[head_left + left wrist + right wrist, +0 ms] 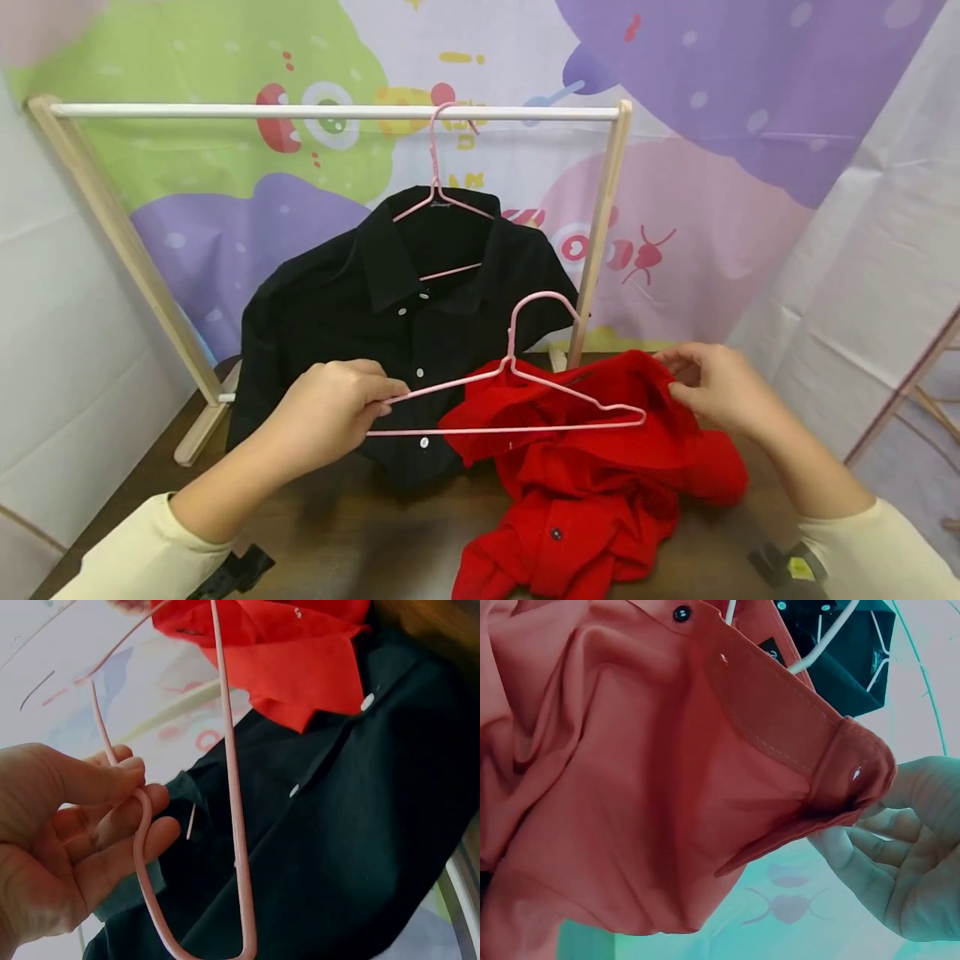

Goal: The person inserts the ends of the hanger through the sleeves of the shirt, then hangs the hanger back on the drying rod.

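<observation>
My left hand pinches one arm of a pink wire hanger between thumb and fingers. In the left wrist view the hanger's rounded end extends past the fingertips. A red shirt with dark buttons lies bunched on the table, behind and below the hanger. My right hand holds the edge of its collar area, lifting it. In the right wrist view, thumb and fingers pinch the red cloth at a folded corner; part of the fingertips is hidden behind it. The hanger's far end overlaps the red shirt in the head view.
A black shirt with white buttons hangs on another pink hanger from the rack's white rail. The rack's wooden leg stands just behind the held hanger. A patterned cloth covers the back. Below is a dark wooden table.
</observation>
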`<state>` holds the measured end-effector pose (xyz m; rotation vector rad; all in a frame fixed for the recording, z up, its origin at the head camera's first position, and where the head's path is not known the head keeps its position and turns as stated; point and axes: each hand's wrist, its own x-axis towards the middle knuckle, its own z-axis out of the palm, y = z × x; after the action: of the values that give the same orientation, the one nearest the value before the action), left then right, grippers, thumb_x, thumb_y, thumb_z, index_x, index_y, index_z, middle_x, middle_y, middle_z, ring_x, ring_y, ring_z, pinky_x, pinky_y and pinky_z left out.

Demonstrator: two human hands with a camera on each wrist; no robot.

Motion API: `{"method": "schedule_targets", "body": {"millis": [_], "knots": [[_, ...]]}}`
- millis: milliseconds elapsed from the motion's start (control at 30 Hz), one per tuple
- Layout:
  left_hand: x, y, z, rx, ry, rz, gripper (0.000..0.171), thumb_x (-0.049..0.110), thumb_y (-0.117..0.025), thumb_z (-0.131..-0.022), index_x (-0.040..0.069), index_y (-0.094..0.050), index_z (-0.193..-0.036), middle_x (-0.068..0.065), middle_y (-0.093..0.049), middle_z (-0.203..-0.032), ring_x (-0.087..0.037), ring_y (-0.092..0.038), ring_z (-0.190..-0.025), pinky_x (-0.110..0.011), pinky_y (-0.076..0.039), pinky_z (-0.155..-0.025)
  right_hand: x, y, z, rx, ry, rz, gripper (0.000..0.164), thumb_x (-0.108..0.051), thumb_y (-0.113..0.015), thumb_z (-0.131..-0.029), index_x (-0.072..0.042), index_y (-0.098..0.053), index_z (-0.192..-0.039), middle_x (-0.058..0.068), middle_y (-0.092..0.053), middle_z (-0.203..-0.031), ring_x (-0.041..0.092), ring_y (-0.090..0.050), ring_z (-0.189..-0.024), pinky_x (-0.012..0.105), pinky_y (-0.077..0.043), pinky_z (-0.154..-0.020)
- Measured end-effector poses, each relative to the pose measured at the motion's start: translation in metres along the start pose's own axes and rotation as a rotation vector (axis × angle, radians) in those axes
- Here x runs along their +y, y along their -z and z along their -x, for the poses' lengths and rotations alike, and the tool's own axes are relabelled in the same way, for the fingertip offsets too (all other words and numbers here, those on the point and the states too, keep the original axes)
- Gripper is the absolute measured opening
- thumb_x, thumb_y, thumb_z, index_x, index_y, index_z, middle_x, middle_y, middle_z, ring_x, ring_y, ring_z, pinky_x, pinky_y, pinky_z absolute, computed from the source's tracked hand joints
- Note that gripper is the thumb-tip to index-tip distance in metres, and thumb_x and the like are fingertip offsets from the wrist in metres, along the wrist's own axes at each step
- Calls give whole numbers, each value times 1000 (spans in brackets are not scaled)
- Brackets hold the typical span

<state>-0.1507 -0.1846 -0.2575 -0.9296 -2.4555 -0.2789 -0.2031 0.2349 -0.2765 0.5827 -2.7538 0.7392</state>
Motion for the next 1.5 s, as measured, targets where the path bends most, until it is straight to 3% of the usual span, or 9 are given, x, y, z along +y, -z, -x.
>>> {"method": "schedule_targets", "body": {"millis": [300,400,733,1133,1367,1500], "knots": [[4,-18,-15,2,9,17,20,1,-68,-72,14,-71,-86,4,-62,-72,-5,-50,-56,-19,-42,-50,-11,3,-8,-9,40,35,26,-1,-60,-74,-1,-63,-100,5,-65,-83,14,-60,-70,31,-47,-64],[6,-25,-23,-11,17,29,21,0,-65,-73,15,-71,-86,5,-61,-71,-5,-49,-56,-18,-41,-50,-14,5,-13,-10,44,18,27,0,-58,-74,-1,-63,-101,6,-65,-82,13,-60,-67,28,-47,-58],[21,-57,-46,-89,182,128,18,6,-67,-73,18,-72,-85,10,-56,-64,-5,-43,-52,-17,-37,-44,-44,11,-24,61,69,46,29,-3,-55,-73,-4,-64,-100,5,-65,-80,16,-61,-67,28,-47,-57],[40,-90,-60,-107,165,169,20,7,-66,-74,21,-72,-87,11,-59,-67,-5,-47,-59,-18,-39,-50,-67,4,-23,35,80,56,30,-5,-57,-73,-5,-65,-101,5,-65,-83,15,-59,-69,30,-46,-60],[47,-95,-64,-37,183,162,20,8,-66,-75,20,-71,-89,6,-61,-73,-5,-48,-60,-16,-40,-50,-70,-1,-19,42,85,85,28,-12,-63,-75,-5,-63,-102,2,-63,-80,15,-57,-68,29,-45,-58],[45,-92,-63,-3,202,164,19,8,-67,-74,20,-72,-89,6,-61,-73,-5,-49,-59,-17,-40,-51,-64,1,-18,64,117,109,21,-17,-64,-79,-8,-65,-97,2,-63,-86,17,-57,-73,34,-45,-63]]}}
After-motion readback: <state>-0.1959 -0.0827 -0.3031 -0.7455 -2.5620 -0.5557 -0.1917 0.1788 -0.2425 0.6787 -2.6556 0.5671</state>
